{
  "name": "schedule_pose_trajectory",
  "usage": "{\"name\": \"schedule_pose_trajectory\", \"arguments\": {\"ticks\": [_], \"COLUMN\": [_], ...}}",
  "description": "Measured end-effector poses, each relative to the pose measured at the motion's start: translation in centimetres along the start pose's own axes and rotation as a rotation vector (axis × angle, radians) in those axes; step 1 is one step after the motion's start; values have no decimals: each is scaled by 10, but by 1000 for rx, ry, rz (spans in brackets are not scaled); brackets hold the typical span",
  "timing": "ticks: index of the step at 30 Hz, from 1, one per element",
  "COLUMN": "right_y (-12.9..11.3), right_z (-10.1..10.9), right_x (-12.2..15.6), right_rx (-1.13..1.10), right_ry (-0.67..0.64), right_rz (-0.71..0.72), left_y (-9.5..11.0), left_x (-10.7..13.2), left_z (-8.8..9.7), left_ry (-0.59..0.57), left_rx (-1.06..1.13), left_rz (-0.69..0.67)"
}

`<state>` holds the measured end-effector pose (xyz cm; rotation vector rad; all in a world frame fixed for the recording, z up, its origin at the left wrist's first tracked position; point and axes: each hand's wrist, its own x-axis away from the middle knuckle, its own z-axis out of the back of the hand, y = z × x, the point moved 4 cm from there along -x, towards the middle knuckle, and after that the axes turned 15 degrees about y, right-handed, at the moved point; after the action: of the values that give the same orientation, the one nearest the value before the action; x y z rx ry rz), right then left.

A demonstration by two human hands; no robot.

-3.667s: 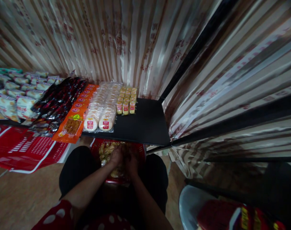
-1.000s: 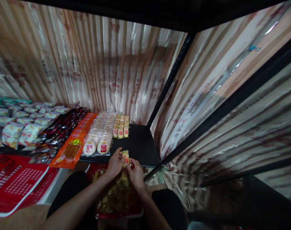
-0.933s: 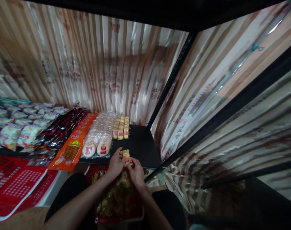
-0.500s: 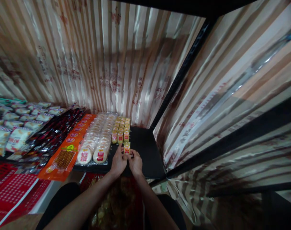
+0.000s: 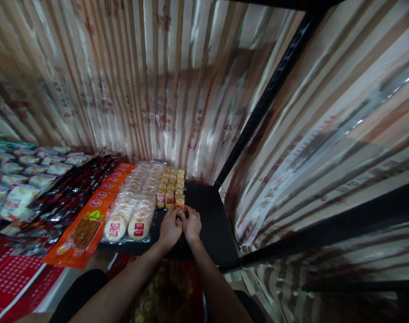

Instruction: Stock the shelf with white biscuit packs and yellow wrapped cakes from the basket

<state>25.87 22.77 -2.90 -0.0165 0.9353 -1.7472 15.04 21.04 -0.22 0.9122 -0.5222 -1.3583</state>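
Note:
My left hand (image 5: pixel 169 229) and my right hand (image 5: pixel 192 226) meet over the black shelf (image 5: pixel 211 224). Together they pinch a small yellow snack packet (image 5: pixel 180 204) with a red label, held upright at the front of the right-hand row of identical yellow packets (image 5: pixel 171 186). Both hands have their fingers closed on it. To the left of that block lie two rows of round white cakes in clear wrap (image 5: pixel 137 208).
Further left lie orange packets (image 5: pixel 90 215), dark red packets (image 5: pixel 73 188) and white bags (image 5: pixel 19 184). A red basket of yellow packets (image 5: pixel 164 291) sits below the shelf by my lap. Striped foil sheeting (image 5: pixel 150 89) backs the shelf; a black post (image 5: pixel 258 107) stands right.
Both hands have lifted the yellow packet from over the basket up onto the shelf and forward to the front of the yellow row. The camera has tilted up.

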Motion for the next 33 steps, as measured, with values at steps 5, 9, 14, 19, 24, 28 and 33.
{"name": "schedule_pose_trajectory", "arguments": {"ticks": [5,9,14,19,24,28,33], "right_y": [0,-1,-3,-3,-1,0,0], "right_z": [-5,-6,-6,-8,-11,-11,-8], "right_x": [-3,-4,-3,-1,0,1,-1], "right_rx": [-27,-72,-115,-76,-40,-55,-117], "right_ry": [12,14,23,29,14,2,34], "right_rz": [3,-30,-8,42,72,72,35], "left_y": [1,1,-5,-14,-25,-32,-33], "left_x": [0,0,1,0,2,5,8], "left_z": [1,0,-4,-10,-17,-22,-20], "left_ry": [25,38,56,100,134,144,168], "left_rx": [13,2,-2,20,29,38,40], "left_rz": [-1,-38,-94,-153,-210,-262,-282]}}
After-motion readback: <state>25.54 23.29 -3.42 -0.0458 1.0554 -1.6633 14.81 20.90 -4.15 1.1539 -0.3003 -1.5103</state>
